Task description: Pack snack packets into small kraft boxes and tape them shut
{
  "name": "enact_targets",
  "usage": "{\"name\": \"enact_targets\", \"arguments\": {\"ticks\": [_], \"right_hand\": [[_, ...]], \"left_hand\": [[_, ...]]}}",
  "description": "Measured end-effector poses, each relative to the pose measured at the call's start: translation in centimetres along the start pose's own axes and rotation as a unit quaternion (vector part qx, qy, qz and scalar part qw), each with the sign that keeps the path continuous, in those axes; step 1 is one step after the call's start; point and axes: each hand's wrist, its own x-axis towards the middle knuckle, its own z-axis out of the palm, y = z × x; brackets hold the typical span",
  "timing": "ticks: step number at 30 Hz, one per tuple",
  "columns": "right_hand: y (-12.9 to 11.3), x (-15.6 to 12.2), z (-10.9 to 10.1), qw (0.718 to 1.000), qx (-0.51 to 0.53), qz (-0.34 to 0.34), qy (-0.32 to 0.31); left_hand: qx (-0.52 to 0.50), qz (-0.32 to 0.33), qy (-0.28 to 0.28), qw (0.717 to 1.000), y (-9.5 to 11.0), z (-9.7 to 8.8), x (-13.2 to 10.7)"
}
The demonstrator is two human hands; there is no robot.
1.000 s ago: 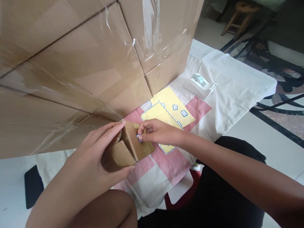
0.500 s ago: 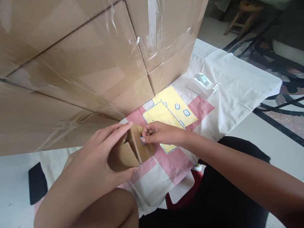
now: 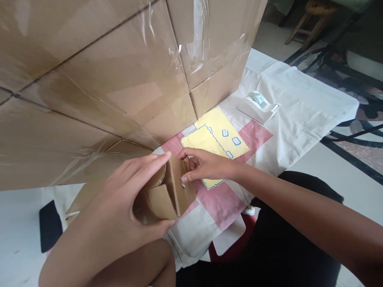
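Observation:
A small brown cardboard box (image 3: 161, 199) with parted flaps is gripped by my left hand (image 3: 131, 191), fingers along its far side and thumb along the near side. My right hand (image 3: 203, 165) is at the box's right face. Its thumb touches a small blue-and-white sticker (image 3: 182, 182) there, while the index finger lies apart near the far edge and the other fingers are curled. Just beyond that hand are a yellow blue-edged label piece (image 3: 203, 139) and a yellow sheet (image 3: 220, 119) bearing small stickers (image 3: 236, 141).
A large taped cardboard structure (image 3: 134, 79) rises behind my hands. Farther right, a white tape dispenser (image 3: 259, 107) stands on the pink-and-white cloth (image 3: 293, 103). A black flat object (image 3: 50, 227) is at lower left, and a wooden stool (image 3: 312, 24) stands in the background.
My right thumb and index finger have spread apart; the thumb stays by the sticker at the box face. The left hand keeps its grip. The view has shifted slightly.

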Motion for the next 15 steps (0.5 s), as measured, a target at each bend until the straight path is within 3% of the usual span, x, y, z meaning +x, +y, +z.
{"name": "enact_targets", "arguments": {"ticks": [9, 15], "right_hand": [[0.1, 0.0, 1.2, 0.998, 0.035, -0.047, 0.009], [-0.1, 0.2, 1.2, 0.998, 0.022, -0.055, 0.026]], "left_hand": [[-0.025, -0.032, -0.004, 0.999, 0.2, -0.5, -2.0], [-0.008, -0.045, -0.003, 0.999, 0.1, -0.5, -2.0]]}}
